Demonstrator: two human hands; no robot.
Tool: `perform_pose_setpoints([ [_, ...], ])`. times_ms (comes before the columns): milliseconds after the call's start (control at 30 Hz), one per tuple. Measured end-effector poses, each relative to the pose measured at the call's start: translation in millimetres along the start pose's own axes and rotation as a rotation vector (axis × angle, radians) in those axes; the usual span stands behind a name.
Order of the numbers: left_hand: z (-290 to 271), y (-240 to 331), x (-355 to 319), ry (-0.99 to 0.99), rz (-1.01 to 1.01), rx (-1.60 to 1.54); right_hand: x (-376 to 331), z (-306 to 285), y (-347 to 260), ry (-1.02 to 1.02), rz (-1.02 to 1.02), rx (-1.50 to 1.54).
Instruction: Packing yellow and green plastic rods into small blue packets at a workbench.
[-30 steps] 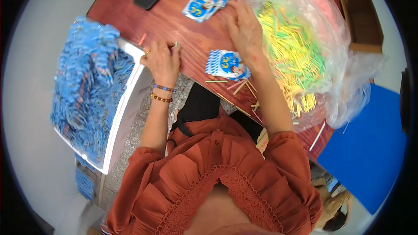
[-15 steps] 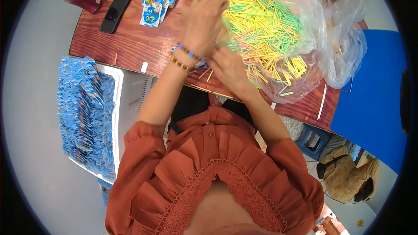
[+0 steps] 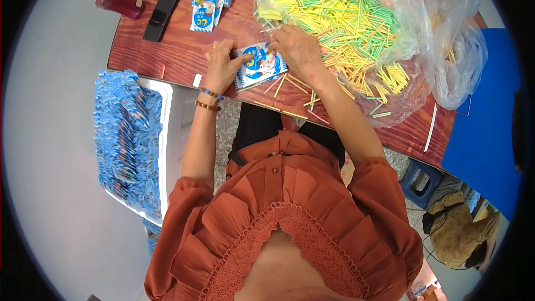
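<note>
A small blue-and-white printed packet (image 3: 261, 68) lies on the near part of the table between my hands. My left hand (image 3: 224, 66) grips its left edge, with the thumb on top. At the upper right corner of the packet, the fingers of my right hand (image 3: 301, 54) are closed on it. Beyond and right of my hands spreads a heap of thin yellow, green and pink sticks (image 3: 340, 17) on a clear plastic bag (image 3: 415, 28). Several loose sticks (image 3: 281, 85) lie just below the packet.
Farther left on the wooden table (image 3: 139, 44) are more packets (image 3: 207, 11), a black phone (image 3: 162, 15) and a dark red bottle (image 3: 118, 3). A white box (image 3: 165, 134) full of blue packets (image 3: 125, 134) stands at my left. A blue stool (image 3: 421, 181) is below the table at right.
My left hand has come down and left from near the stick heap to the packet's left edge. The packet, mostly hidden before, now shows. The whole view has shifted slightly.
</note>
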State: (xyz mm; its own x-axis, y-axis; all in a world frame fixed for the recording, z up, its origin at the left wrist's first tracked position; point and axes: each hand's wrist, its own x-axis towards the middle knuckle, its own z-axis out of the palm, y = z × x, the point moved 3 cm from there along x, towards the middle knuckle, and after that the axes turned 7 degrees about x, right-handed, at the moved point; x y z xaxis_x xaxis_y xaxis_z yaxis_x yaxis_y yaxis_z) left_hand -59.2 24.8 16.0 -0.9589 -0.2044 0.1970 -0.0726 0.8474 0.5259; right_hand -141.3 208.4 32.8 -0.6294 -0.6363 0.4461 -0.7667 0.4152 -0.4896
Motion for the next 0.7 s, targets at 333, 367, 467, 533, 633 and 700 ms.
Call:
perform_pose_setpoints([
  [333, -11.2, -0.2, -2.1, 0.014, -0.132, -0.853, 16.1, -12.4, -16.4, -0.063, 0.201, 0.369],
  [367, -11.1, 0.2, -2.1, 0.018, -0.164, -0.895, 15.9, -8.1, -14.5, -0.044, 0.297, 0.693],
  [467, -18.0, 4.6, -6.9, 0.036, -0.222, -1.046, 14.0, -4.1, -15.6, -0.111, 0.450, 1.027],
  [533, -20.6, 11.1, -9.6, 0.047, -0.235, -1.157, 12.8, -5.2, -16.3, -0.187, 0.501, 1.029],
  [633, -16.5, 18.2, -20.8, 0.081, -0.433, -1.294, 7.8, -5.1, -23.3, -0.166, 0.524, 1.251],
  [700, -7.3, 26.2, -24.8, 0.082, -0.503, -1.372, 1.8, -8.9, -22.4, -0.151, 0.554, 1.271],
])
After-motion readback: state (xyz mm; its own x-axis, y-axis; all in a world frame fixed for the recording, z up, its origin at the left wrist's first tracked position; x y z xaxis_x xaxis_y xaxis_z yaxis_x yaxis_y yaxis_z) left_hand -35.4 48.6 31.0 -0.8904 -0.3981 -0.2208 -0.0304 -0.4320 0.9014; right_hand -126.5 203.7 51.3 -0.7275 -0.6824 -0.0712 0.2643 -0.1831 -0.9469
